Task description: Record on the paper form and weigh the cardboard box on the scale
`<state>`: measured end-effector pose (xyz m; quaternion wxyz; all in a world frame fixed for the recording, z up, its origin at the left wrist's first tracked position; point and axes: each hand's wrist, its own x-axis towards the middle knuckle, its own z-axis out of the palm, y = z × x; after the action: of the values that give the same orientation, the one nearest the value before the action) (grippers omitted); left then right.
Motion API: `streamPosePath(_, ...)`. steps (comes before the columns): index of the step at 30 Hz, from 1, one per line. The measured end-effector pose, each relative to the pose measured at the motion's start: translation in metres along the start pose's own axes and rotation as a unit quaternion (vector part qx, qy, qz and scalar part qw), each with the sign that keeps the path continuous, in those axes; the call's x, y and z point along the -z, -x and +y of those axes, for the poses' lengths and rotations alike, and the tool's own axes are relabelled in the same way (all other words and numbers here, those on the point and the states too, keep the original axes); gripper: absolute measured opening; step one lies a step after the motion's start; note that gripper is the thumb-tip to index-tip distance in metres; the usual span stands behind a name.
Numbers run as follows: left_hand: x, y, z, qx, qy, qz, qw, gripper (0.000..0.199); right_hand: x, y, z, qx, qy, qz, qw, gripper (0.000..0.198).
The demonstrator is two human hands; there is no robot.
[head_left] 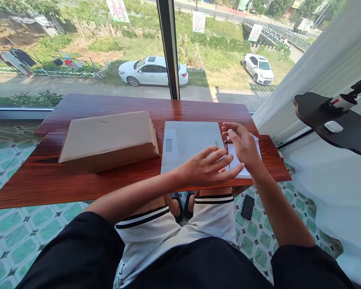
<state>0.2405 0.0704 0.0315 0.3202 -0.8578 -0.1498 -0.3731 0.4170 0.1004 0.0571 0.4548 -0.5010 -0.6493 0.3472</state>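
My left hand (209, 165) reaches across to the right, fingers spread and holding nothing visible. It hovers over the lower right part of a flat pale-grey scale (189, 138) with a small display window at its left. My right hand (243, 146) is raised above white sheets of paper (243, 171), its fingers loosely bent and apart. A small dark thing shows just below its fingertips; I cannot make out what it is. The paper is partly covered by both hands. A closed cardboard box (111, 134) lies left of the scale.
The reddish-brown wooden table (48, 170) stands against a large window. A black phone (247, 207) lies on the green tiled floor at the right. A dark shelf (315, 116) with a white mouse (333, 127) stands by the pale curtain (289, 84).
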Motion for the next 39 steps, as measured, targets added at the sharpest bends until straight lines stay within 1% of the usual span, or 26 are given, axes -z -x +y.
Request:
streamPosePath(3, -0.019, -0.006, 0.018, -0.040, 0.033, 0.002, 0.999, 0.040, 0.017, -0.001, 0.009, -0.015, 0.003, 0.012, 1.000, 0.039)
streamPosePath(5, -0.030, -0.009, 0.031, -0.069, 0.058, -0.010, 0.996, 0.038, 0.029, -0.003, 0.017, -0.018, 0.011, 0.018, 1.000, 0.040)
streamPosePath(7, -0.038, -0.013, 0.043, -0.098, 0.086, -0.039, 0.991, 0.038, 0.040, -0.005, 0.028, -0.024, 0.037, 0.026, 0.999, 0.041)
streamPosePath(9, -0.046, -0.016, 0.055, -0.112, 0.109, -0.077, 0.985, 0.039, 0.051, -0.008, 0.041, -0.039, 0.080, 0.032, 0.996, 0.041)
streamPosePath(12, -0.058, -0.018, 0.073, -0.098, 0.116, -0.125, 0.980, 0.040, 0.065, -0.013, 0.064, -0.055, 0.161, 0.032, 0.985, 0.040)
streamPosePath(14, -0.067, -0.016, 0.086, -0.080, 0.102, -0.142, 0.981, 0.040, 0.071, -0.016, 0.080, -0.053, 0.222, 0.026, 0.973, 0.039)
streamPosePath(19, -0.084, -0.006, 0.109, -0.048, 0.073, -0.167, 0.982, 0.036, 0.078, -0.022, 0.118, -0.021, 0.371, -0.016, 0.928, 0.041)
streamPosePath(23, -0.088, -0.001, 0.118, -0.041, 0.091, -0.174, 0.980, 0.037, 0.077, -0.026, 0.140, 0.006, 0.448, -0.060, 0.892, 0.044)
streamPosePath(25, -0.088, 0.000, 0.120, -0.041, 0.108, -0.179, 0.977, 0.038, 0.076, -0.026, 0.148, 0.017, 0.473, -0.067, 0.878, 0.044)
streamPosePath(28, -0.088, 0.001, 0.123, -0.039, 0.116, -0.171, 0.978, 0.037, 0.075, -0.024, 0.156, 0.031, 0.498, -0.057, 0.865, 0.042)
streamPosePath(30, -0.088, 0.001, 0.124, -0.033, 0.107, -0.160, 0.981, 0.036, 0.074, -0.022, 0.159, 0.035, 0.509, -0.046, 0.859, 0.040)
streamPosePath(34, -0.091, 0.002, 0.125, -0.019, 0.087, -0.156, 0.984, 0.035, 0.073, -0.019, 0.161, 0.053, 0.525, -0.027, 0.849, 0.033)
streamPosePath(36, -0.092, 0.003, 0.126, -0.016, 0.084, -0.153, 0.984, 0.034, 0.072, -0.019, 0.161, 0.072, 0.531, -0.022, 0.844, 0.029)
streamPosePath(39, -0.094, 0.003, 0.126, -0.020, 0.089, -0.151, 0.984, 0.034, 0.072, -0.019, 0.161, 0.119, 0.538, -0.005, 0.834, 0.026)
